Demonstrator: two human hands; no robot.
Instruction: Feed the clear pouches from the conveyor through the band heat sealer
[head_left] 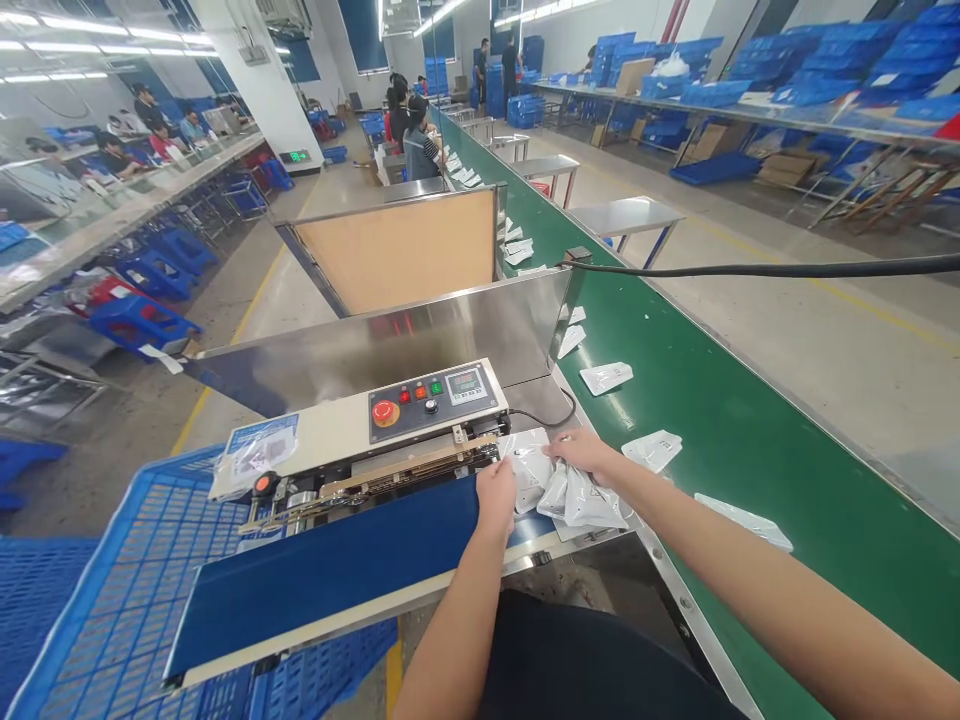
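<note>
A flat white pouch (531, 462) lies at the right-hand end of a band sealing machine (352, 450), its upper edge close to the sealing bands. My left hand (496, 492) pinches the pouch's left side, above the end of the blue belt (352, 560). At the pouch's right side, my right hand (581, 452) has its fingers closed on its edge. Beneath that hand sits a loose pile of white pouches (589, 500) on the metal ledge. Whether the right fingers also grip one of the pile is hidden.
On my right runs a green conveyor belt (720, 420) with several white pouches, including one pouch (606, 378). A metal partition (405, 340) rises behind the machine. Below its left end stands a blue basket (142, 560). A black cable (772, 269) crosses over the conveyor. Several people sit farther off.
</note>
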